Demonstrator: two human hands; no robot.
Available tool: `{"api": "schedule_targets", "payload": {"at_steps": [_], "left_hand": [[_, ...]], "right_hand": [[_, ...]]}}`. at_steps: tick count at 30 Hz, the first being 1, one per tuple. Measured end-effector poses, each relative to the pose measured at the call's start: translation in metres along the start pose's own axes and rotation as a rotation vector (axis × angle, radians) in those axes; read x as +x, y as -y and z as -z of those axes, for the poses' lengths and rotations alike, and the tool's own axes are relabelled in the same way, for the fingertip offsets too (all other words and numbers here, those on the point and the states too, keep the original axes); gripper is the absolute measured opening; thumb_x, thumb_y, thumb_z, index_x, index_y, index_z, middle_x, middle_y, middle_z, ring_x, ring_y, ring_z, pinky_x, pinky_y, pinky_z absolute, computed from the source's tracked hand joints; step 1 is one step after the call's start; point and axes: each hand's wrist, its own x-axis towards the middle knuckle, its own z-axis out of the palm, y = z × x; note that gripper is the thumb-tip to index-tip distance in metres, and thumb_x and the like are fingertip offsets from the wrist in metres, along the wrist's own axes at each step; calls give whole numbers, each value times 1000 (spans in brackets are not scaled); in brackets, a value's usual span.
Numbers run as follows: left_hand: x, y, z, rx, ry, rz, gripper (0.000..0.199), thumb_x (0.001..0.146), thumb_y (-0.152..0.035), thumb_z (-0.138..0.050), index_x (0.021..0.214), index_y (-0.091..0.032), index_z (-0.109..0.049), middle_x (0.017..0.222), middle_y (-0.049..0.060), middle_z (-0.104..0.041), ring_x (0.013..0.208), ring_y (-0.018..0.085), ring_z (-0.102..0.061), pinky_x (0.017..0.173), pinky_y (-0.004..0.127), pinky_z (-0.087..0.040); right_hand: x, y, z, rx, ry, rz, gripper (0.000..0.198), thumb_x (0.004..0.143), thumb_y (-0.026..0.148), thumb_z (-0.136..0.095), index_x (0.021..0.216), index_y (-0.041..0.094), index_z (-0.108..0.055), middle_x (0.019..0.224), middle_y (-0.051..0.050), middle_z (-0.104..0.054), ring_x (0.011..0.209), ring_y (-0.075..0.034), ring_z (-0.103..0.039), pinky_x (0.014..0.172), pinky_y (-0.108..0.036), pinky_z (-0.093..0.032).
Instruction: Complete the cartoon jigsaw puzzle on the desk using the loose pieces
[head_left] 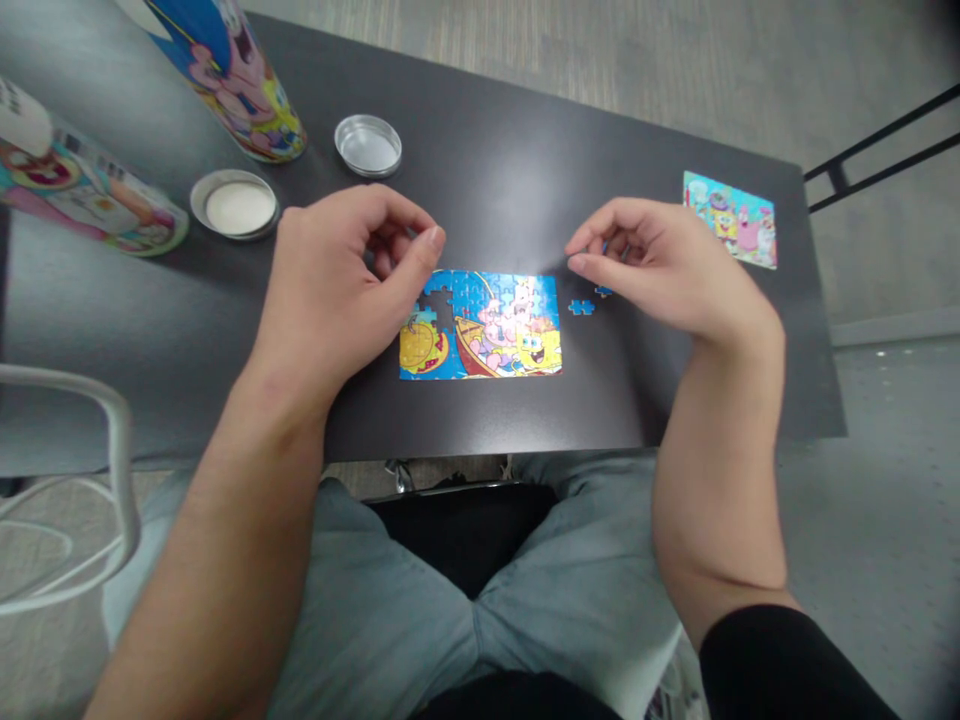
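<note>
A jigsaw puzzle (480, 340), mostly assembled, lies on the dark table with a gap at its upper left. It shows cartoon figures in a boat and a burger. My left hand (345, 270) hovers over the puzzle's left end, thumb and index finger pressed together; what they hold, if anything, is hidden. Right of the puzzle, my right hand (667, 260) is raised with thumb and index fingertips nearly meeting; I cannot make out anything between them. Below its fingers lies a loose blue puzzle piece (581, 307), and another blue piece (603, 292) is partly covered by the thumb.
Two cartoon-printed tubes (251, 90) stand at the left. Near them sit a metal lid (368, 146) and a lid with a white inside (238, 207). A picture card (731, 220) lies at the table's (517, 420) right end. A white tubular frame (112, 430) is at lower left.
</note>
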Motion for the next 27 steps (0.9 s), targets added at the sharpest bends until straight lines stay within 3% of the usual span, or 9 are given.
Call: {"api": "schedule_targets", "payload": {"at_steps": [3,7,11,15,21,27], "left_hand": [[1,1,1,6,0,-4,22,110,-54,-84,105,-33,-87,88,0,-81,75,23,-65,73,43,-58],[2,0,2,27,16,17,17,108,-51,-85,107,-34,-88,89,-2,-82,77,23,-67,73,42,-58],[2,-4,3,51,20,3,17,112,-46,-80,110,-32,-89,92,-2,-84,78,22,-70,75,42,-58],[2,-5,3,64,38,33,21,115,-54,-85,112,-34,-89,98,0,-86,85,26,-73,81,45,-59],[3,-3,2,69,50,27,21,114,-54,-83,113,-35,-92,96,0,-85,83,27,-72,79,46,-60],[3,1,0,36,28,-18,22,113,-54,-89,108,-33,-90,91,-1,-83,78,24,-70,74,43,-58]], "right_hand": [[-9,-9,17,-85,1,-11,46,97,68,-113,110,31,-89,101,-7,-81,92,-29,-72,78,-50,-61],[-17,-15,23,-110,113,-5,50,97,75,-113,108,32,-91,113,-11,-84,92,-30,-70,85,-56,-65],[-17,-15,21,-160,182,16,34,103,63,-109,101,34,-92,111,-10,-80,89,-30,-69,88,-58,-65],[-19,-11,21,-173,194,14,23,105,52,-104,99,35,-90,109,-9,-81,91,-31,-70,91,-60,-65],[-27,-8,16,-84,223,-70,23,105,46,-103,101,34,-84,94,-5,-81,88,-30,-71,85,-56,-60],[-24,-1,14,-10,295,-48,20,104,45,-102,113,34,-87,93,-3,-81,87,-29,-70,85,-54,-63]]}}
